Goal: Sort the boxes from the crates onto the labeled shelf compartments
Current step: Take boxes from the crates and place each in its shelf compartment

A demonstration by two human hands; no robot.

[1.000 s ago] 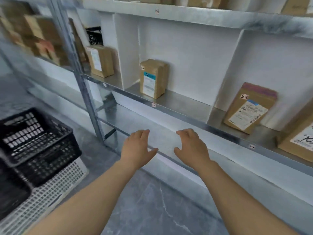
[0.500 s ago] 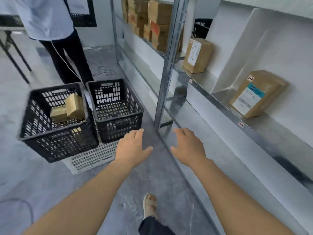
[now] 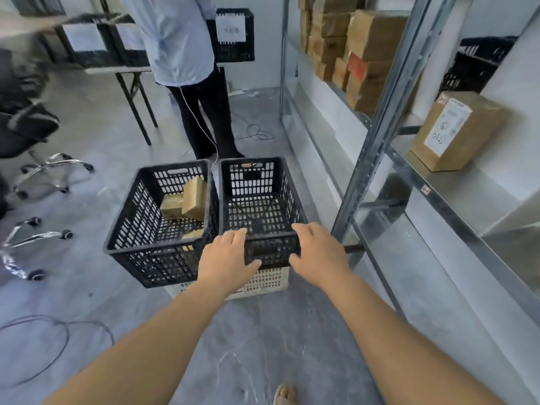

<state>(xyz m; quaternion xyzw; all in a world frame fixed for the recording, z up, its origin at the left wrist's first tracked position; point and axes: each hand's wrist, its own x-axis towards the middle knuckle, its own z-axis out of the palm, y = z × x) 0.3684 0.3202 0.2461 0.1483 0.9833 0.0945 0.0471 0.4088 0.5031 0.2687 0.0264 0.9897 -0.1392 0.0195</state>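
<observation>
Both the left hand [image 3: 225, 260] and right hand [image 3: 318, 252] reach out, fingers spread and holding nothing, over the right black crate's [image 3: 260, 197] near rim.

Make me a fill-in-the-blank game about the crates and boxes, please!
1. The brown boxes lie in the ____ black crate.
2. The other black crate beside it looks ____.
3. The crate underneath them is coloured ____.
4. The left hand and right hand are both ____, gripping nothing.

Missing words: left; empty; white; open.
</observation>
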